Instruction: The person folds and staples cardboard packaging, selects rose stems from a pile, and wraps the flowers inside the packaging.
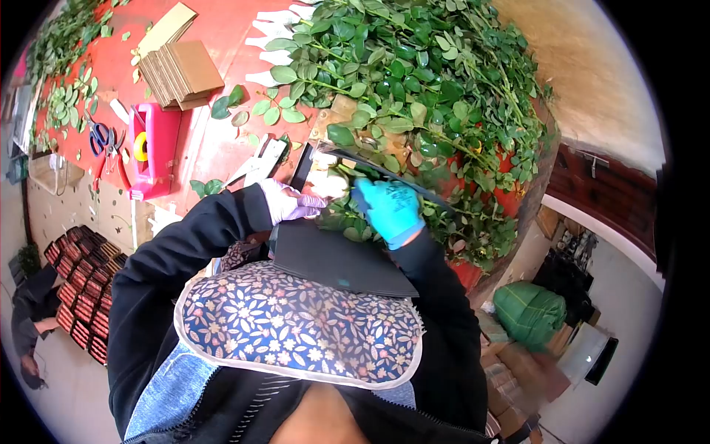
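Observation:
My left hand (294, 203), in a thin pale lilac glove, has its fingers pressed together beside whitish flower heads (329, 183). What lies between its fingertips is hidden. My right hand (388, 211), in a bright blue glove, curls round the leafy green stems just right of those heads. Dark strips (302, 169) edge the flowers on the left and upper side, like a black wrap or holder. Below both hands, a stack of black sheets (340, 260) rests against the floral apron (296, 318).
Leafy rose stems (414, 81) cover the right of the red table (222, 37), white sleeves (274, 37) at their ends. Leftward are cardboard pieces (181, 74), a pink tape dispenser (151, 152), blue-handled scissors (98, 138), red pliers (115, 159) and a white-handled tool (262, 159). Another person (33, 325) is far left.

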A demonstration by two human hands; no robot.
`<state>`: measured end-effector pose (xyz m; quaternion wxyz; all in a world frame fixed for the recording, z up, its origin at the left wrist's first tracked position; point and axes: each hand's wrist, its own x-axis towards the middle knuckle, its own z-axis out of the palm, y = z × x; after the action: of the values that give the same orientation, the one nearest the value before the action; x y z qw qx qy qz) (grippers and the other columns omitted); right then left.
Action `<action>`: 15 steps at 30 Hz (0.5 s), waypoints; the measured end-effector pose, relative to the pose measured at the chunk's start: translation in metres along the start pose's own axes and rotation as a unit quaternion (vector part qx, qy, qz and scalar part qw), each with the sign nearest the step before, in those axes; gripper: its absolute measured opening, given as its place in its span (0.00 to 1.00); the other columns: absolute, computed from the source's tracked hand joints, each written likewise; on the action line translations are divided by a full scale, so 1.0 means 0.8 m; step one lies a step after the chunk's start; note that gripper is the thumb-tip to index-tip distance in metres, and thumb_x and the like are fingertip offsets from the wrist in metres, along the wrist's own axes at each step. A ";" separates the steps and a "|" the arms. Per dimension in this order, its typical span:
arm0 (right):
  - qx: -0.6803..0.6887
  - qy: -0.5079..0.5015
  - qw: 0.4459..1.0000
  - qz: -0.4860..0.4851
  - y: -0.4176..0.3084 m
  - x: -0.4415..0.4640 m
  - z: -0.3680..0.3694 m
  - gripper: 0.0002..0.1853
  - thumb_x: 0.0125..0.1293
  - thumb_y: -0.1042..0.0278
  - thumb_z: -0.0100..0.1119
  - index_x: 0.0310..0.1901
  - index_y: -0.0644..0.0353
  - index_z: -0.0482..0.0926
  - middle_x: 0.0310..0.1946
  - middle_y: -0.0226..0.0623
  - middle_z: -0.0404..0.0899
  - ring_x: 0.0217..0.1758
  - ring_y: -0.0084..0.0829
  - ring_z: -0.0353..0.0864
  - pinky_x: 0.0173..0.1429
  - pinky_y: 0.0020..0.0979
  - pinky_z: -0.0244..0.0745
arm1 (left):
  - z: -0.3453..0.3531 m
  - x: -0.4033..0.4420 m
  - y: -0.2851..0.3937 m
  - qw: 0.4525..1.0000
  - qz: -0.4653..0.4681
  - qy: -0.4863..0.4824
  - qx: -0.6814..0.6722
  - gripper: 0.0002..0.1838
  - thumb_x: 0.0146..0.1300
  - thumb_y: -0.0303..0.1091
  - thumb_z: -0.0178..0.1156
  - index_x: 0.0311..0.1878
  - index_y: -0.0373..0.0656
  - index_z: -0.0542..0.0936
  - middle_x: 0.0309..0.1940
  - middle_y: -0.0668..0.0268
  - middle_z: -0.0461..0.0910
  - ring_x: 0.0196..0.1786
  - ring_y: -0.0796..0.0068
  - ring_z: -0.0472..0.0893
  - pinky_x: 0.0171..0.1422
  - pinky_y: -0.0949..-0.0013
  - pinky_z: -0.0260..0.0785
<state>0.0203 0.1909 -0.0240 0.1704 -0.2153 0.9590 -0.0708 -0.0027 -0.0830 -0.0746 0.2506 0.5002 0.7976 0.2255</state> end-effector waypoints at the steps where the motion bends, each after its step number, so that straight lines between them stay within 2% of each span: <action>1: 0.071 0.005 0.997 0.025 0.004 -0.007 -0.002 0.10 0.63 0.59 0.57 0.42 0.53 0.78 0.22 0.36 0.78 0.24 0.40 0.80 0.27 0.40 0.71 | -0.001 0.000 0.001 1.000 -0.003 -0.007 -0.001 0.19 0.70 0.45 0.52 0.63 0.64 0.76 0.49 0.67 0.82 0.39 0.66 0.84 0.41 0.66 0.77; 2: -0.003 -0.049 0.999 0.010 -0.004 -0.009 -0.033 0.11 0.62 0.58 0.58 0.43 0.53 0.79 0.26 0.38 0.78 0.30 0.40 0.80 0.33 0.41 0.73 | 0.000 0.002 0.000 1.000 -0.004 -0.009 -0.005 0.19 0.70 0.45 0.52 0.63 0.64 0.76 0.50 0.68 0.82 0.40 0.66 0.84 0.41 0.66 0.77; 3: -0.002 -0.049 0.999 0.011 -0.001 -0.014 -0.030 0.11 0.62 0.58 0.58 0.43 0.53 0.79 0.26 0.38 0.78 0.30 0.40 0.80 0.33 0.41 0.73 | 0.000 0.003 0.001 1.000 -0.004 -0.007 -0.011 0.19 0.70 0.45 0.52 0.63 0.64 0.76 0.52 0.68 0.82 0.41 0.67 0.84 0.42 0.66 0.77; 5: -0.008 -0.114 0.990 -0.080 -0.003 -0.021 -0.032 0.11 0.62 0.58 0.59 0.41 0.52 0.81 0.33 0.39 0.79 0.35 0.42 0.80 0.38 0.43 0.73 | 0.000 0.005 0.000 1.000 -0.004 0.004 -0.029 0.19 0.70 0.45 0.52 0.63 0.64 0.76 0.55 0.70 0.81 0.44 0.68 0.84 0.46 0.67 0.76; 6: -0.026 -0.158 0.984 -0.072 -0.008 -0.025 -0.036 0.10 0.62 0.58 0.60 0.38 0.53 0.82 0.37 0.39 0.79 0.39 0.44 0.79 0.43 0.44 0.73 | -0.001 0.007 -0.001 0.999 -0.005 0.016 -0.045 0.20 0.69 0.44 0.52 0.63 0.63 0.76 0.58 0.73 0.80 0.48 0.70 0.84 0.50 0.68 0.76; 7: -0.022 -0.155 0.986 -0.066 -0.003 -0.028 -0.028 0.10 0.62 0.58 0.60 0.38 0.53 0.82 0.37 0.39 0.79 0.39 0.44 0.79 0.43 0.44 0.73 | -0.001 0.008 -0.004 0.999 0.000 0.010 -0.042 0.20 0.69 0.44 0.52 0.63 0.63 0.76 0.58 0.73 0.80 0.48 0.70 0.84 0.50 0.68 0.76; 9: 0.182 -0.061 0.974 -0.123 0.019 -0.033 -0.007 0.10 0.62 0.57 0.60 0.37 0.55 0.82 0.34 0.40 0.79 0.37 0.46 0.79 0.42 0.44 0.73 | 0.005 0.012 -0.010 0.999 0.023 -0.009 -0.031 0.19 0.68 0.42 0.53 0.62 0.62 0.77 0.61 0.75 0.78 0.54 0.71 0.82 0.58 0.71 0.73; 10: 0.255 -0.101 0.957 -0.091 0.025 -0.029 -0.010 0.10 0.64 0.58 0.60 0.38 0.55 0.81 0.31 0.42 0.79 0.36 0.46 0.79 0.40 0.44 0.73 | 0.006 0.013 -0.010 0.999 0.028 -0.016 -0.028 0.19 0.68 0.42 0.53 0.62 0.62 0.77 0.61 0.75 0.78 0.54 0.71 0.82 0.58 0.71 0.73; 11: 0.319 -0.060 0.944 -0.052 0.023 -0.025 -0.006 0.09 0.65 0.59 0.59 0.38 0.55 0.82 0.27 0.43 0.79 0.36 0.46 0.80 0.39 0.44 0.74 | 0.007 0.014 -0.011 0.994 0.014 -0.016 -0.106 0.19 0.67 0.40 0.54 0.61 0.62 0.78 0.61 0.75 0.78 0.56 0.71 0.81 0.58 0.72 0.73; 12: 0.223 -0.021 0.974 -0.040 0.017 -0.023 -0.006 0.10 0.66 0.59 0.59 0.41 0.54 0.81 0.29 0.41 0.79 0.36 0.44 0.80 0.38 0.44 0.74 | 0.007 0.016 -0.013 0.983 0.000 -0.015 -0.181 0.19 0.66 0.37 0.56 0.60 0.62 0.78 0.62 0.75 0.78 0.57 0.71 0.81 0.58 0.72 0.73; 13: 0.126 0.015 0.992 -0.025 0.006 -0.018 -0.012 0.10 0.66 0.59 0.58 0.44 0.53 0.81 0.31 0.39 0.79 0.35 0.43 0.80 0.37 0.44 0.74 | 0.010 0.015 -0.016 0.984 0.003 -0.023 -0.176 0.19 0.66 0.37 0.56 0.60 0.62 0.78 0.62 0.75 0.78 0.57 0.71 0.81 0.58 0.72 0.73; 15: 0.025 0.066 0.995 -0.066 -0.018 -0.007 -0.019 0.15 0.65 0.57 0.57 0.51 0.50 0.79 0.34 0.33 0.79 0.34 0.39 0.80 0.36 0.42 0.74 | 0.016 0.010 -0.021 0.988 0.077 0.033 -0.133 0.20 0.64 0.31 0.58 0.58 0.61 0.80 0.62 0.75 0.78 0.59 0.71 0.80 0.60 0.72 0.73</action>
<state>0.0251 0.1815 -0.0054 0.1067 -0.2681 0.9499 -0.1204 -0.0092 -0.0806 -0.0958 0.2700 0.5143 0.7279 0.3644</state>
